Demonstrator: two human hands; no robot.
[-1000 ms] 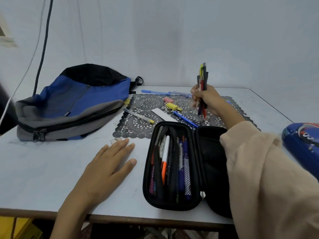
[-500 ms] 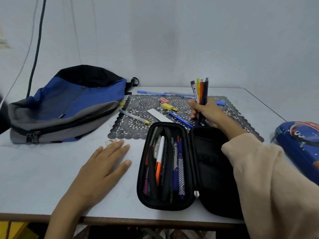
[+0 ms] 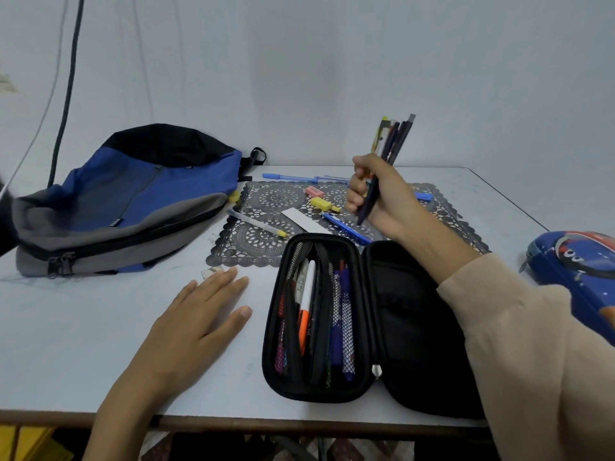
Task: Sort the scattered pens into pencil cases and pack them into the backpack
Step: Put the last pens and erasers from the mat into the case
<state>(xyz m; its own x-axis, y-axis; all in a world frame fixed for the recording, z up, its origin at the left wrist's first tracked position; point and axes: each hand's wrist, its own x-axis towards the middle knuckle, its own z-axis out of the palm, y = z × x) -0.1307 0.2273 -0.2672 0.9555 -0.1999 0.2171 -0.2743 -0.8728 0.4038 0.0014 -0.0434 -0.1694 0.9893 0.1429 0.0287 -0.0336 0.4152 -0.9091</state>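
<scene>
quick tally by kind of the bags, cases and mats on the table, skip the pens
backpack: 1
pencil cases: 2, the open black pencil case and the blue pencil case
lace mat: 1
total: 4

White table w/ backpack, lace mat, open case.

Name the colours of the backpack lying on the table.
The backpack is blue, grey and black; the head view shows it best.
</scene>
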